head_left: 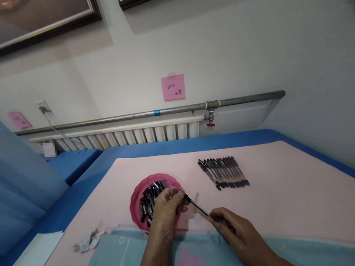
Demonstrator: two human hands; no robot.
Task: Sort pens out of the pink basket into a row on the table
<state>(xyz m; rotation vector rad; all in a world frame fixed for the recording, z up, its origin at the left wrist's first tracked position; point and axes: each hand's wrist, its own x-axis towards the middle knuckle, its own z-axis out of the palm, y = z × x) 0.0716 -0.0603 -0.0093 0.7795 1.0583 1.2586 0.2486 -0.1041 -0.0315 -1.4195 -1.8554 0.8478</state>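
A slim pen point(199, 208) with a clear barrel slants between my two hands above the pink cloth. My left hand point(167, 208) pinches its dark upper end, where a black cap seems to be; the fingertips hide how far the cap is on. My right hand point(234, 230) is closed around the lower end of the barrel. Just behind my left hand stands a round pink basket point(134, 200) with black pen caps point(147, 203) heaped in it. Farther right, a row of capped pens point(223, 172) lies side by side on the cloth.
The pink cloth point(289, 190) covers a blue bed point(178, 146). A teal patterned cloth point(127, 256) lies along the near edge, with crumpled clear plastic point(89, 241) at its left. A white sheet point(31, 258) sits far left. A radiator point(153, 132) and pipe point(244, 100) run behind.
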